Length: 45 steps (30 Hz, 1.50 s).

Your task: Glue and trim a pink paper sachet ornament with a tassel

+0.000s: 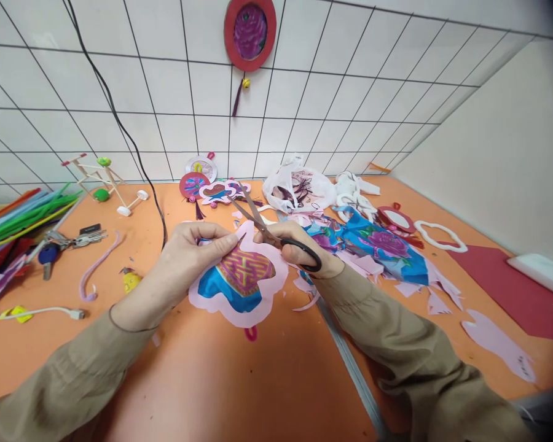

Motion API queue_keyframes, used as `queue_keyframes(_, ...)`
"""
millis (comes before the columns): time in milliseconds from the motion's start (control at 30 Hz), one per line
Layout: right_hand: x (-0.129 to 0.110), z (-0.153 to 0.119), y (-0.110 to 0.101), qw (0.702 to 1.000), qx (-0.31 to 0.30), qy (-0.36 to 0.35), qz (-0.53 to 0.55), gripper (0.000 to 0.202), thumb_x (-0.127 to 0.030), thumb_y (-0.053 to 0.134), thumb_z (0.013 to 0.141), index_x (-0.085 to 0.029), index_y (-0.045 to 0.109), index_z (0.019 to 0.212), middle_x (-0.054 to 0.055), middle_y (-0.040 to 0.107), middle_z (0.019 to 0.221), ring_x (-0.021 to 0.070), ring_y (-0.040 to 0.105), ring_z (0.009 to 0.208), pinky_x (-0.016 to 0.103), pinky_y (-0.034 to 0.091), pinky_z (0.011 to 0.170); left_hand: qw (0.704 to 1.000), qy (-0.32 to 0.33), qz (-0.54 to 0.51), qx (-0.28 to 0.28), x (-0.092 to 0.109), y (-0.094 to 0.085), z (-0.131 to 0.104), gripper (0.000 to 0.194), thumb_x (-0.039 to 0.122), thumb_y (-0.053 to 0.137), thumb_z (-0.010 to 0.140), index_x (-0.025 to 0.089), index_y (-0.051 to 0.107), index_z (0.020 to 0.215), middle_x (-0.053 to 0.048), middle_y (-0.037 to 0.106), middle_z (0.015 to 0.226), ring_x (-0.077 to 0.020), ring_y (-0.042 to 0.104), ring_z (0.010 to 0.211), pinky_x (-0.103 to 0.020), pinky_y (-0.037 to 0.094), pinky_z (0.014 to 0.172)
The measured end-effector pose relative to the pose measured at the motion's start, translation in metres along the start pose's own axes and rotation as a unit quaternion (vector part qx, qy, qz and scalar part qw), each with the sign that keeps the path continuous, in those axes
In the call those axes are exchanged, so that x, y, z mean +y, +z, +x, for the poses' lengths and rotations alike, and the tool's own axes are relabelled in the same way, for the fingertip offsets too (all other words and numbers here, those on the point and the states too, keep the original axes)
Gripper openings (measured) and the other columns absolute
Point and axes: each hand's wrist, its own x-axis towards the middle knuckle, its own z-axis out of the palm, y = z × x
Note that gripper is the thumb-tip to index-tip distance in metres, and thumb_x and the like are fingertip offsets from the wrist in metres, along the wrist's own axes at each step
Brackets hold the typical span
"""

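Observation:
A pink-edged, flower-shaped craft piece (238, 282) with blue, gold and purple patterned fabric in its middle is held above the orange table. My left hand (193, 252) pinches its upper left edge between thumb and fingers. My right hand (299, 245) is closed around the black handle of a pair of scissors (263, 233), whose blades are parted and point up and away to the left. The fingers of that hand also lie close to the piece's upper right edge. A slit shows in the pink rim near my left fingertips. Below the piece, a small red loop (251, 333) sticks out.
Fabric and pink paper scraps (382, 245) lie to the right, beside a white plastic bag (320, 189) and red sheet (511, 285). Finished-looking ornaments (194, 184) stand near the tiled wall. Keys (74, 238), a white cable (41, 310) and coloured stems (23, 218) are left.

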Motion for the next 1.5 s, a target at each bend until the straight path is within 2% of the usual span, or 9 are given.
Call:
queue_keyframes(133, 0.002, -0.001, -0.003, 1.000, -0.002, 0.023, 0.011, 0.061, -0.072, 0.059, 0.072, -0.013, 0.063, 0.085, 0.003, 0.057, 0.066, 0.0138, 0.054, 0.060, 0.024, 0.042, 0.054, 0.999, -0.008, -0.042, 0.021, 0.000, -0.001, 0.001, 0.025, 0.037, 0.078, 0.065, 0.016, 0.067, 0.059, 0.000, 0.060, 0.053, -0.0097, 0.051, 0.044, -0.020, 0.037, 0.041)
queue_keyframes(200, 0.004, -0.002, -0.004, 1.000, 0.011, 0.011, 0.004, 0.059, -0.071, 0.056, 0.075, -0.014, 0.064, 0.084, 0.002, 0.058, 0.062, 0.0139, 0.054, 0.057, 0.024, 0.042, 0.053, 0.996, -0.021, -0.086, 0.019, 0.000, -0.004, 0.002, 0.024, 0.034, 0.080, 0.064, 0.015, 0.067, 0.059, 0.001, 0.060, 0.054, -0.0090, 0.052, 0.045, -0.019, 0.039, 0.043)
queue_keyframes(333, 0.008, 0.000, 0.001, 0.999, 0.016, -0.009, -0.049, 0.046, -0.059, 0.054, 0.083, -0.015, 0.060, 0.071, 0.000, 0.056, 0.057, 0.0117, 0.051, 0.053, 0.023, 0.042, 0.051, 0.989, -0.048, -0.142, -0.006, -0.002, -0.006, 0.003, 0.026, 0.033, 0.080, 0.063, 0.014, 0.065, 0.057, 0.001, 0.059, 0.052, -0.0080, 0.051, 0.045, -0.018, 0.040, 0.044)
queue_keyframes(500, 0.010, 0.003, 0.014, 0.995, 0.046, -0.027, -0.080, 0.046, -0.061, 0.058, 0.079, -0.015, 0.059, 0.071, 0.001, 0.054, 0.065, 0.0128, 0.052, 0.063, 0.023, 0.046, 0.057, 0.995, -0.005, -0.090, 0.038, -0.004, -0.002, 0.004, 0.025, 0.035, 0.080, 0.065, 0.014, 0.066, 0.059, 0.002, 0.058, 0.053, -0.0081, 0.051, 0.046, -0.018, 0.040, 0.043)
queue_keyframes(700, 0.012, 0.002, 0.017, 0.992, 0.085, -0.016, -0.093, 0.044, -0.058, 0.068, 0.072, -0.016, 0.053, 0.065, 0.000, 0.050, 0.064, 0.0146, 0.052, 0.066, 0.025, 0.049, 0.062, 0.998, -0.003, -0.041, 0.053, -0.003, 0.001, 0.003, 0.027, 0.039, 0.077, 0.066, 0.014, 0.067, 0.061, 0.000, 0.061, 0.057, -0.0107, 0.053, 0.049, -0.021, 0.042, 0.046)
queue_keyframes(1200, 0.008, 0.003, 0.020, 0.992, 0.084, -0.027, -0.093, 0.028, -0.039, 0.069, 0.073, -0.015, 0.057, 0.066, -0.002, 0.052, 0.063, 0.0094, 0.044, 0.058, 0.021, 0.044, 0.056, 0.999, 0.006, -0.011, 0.051, -0.007, 0.000, 0.004, 0.027, 0.039, 0.075, 0.068, 0.015, 0.066, 0.060, 0.001, 0.058, 0.055, -0.0099, 0.050, 0.049, -0.021, 0.038, 0.047)
queue_keyframes(1500, 0.006, 0.004, 0.022, 0.991, 0.096, -0.013, -0.096, 0.036, -0.046, 0.070, 0.071, -0.016, 0.053, 0.059, -0.002, 0.048, 0.059, 0.0108, 0.044, 0.059, 0.022, 0.045, 0.056, 0.999, 0.007, -0.013, 0.040, -0.006, 0.000, 0.003, 0.026, 0.039, 0.073, 0.070, 0.015, 0.068, 0.063, 0.000, 0.060, 0.057, -0.0112, 0.052, 0.051, -0.021, 0.040, 0.048)
